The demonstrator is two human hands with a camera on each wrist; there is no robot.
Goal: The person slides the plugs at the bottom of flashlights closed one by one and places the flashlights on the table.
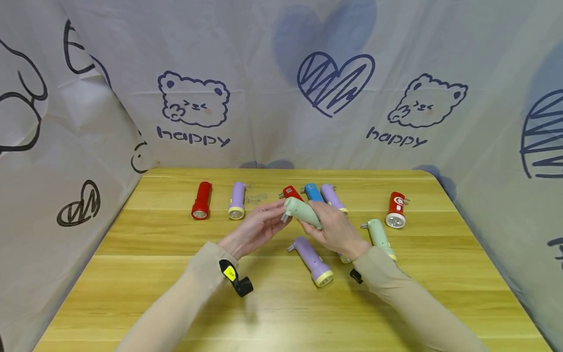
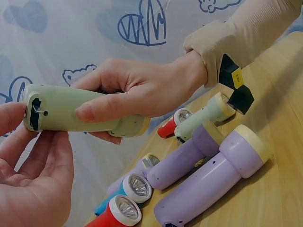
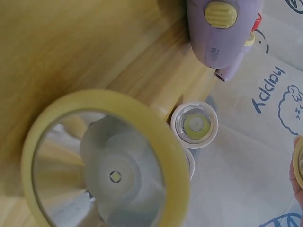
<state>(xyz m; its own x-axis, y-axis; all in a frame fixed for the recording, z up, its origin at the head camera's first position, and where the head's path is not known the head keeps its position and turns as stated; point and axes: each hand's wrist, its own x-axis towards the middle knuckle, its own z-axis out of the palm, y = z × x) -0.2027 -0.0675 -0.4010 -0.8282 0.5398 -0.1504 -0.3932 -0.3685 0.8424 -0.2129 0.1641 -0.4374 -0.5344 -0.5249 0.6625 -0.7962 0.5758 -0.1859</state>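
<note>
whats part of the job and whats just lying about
Probably the job:
pale green tubular plastic flashlight, held by the right hand
left hand, at its pronged end

Probably lying about:
four purple plastic flashlights with yellow rims
three red flashlights
blue flashlight
second pale green flashlight

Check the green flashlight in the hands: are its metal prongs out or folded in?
Out, at least partly: the head view shows metal prongs jutting from one end of the green flashlight.
</note>
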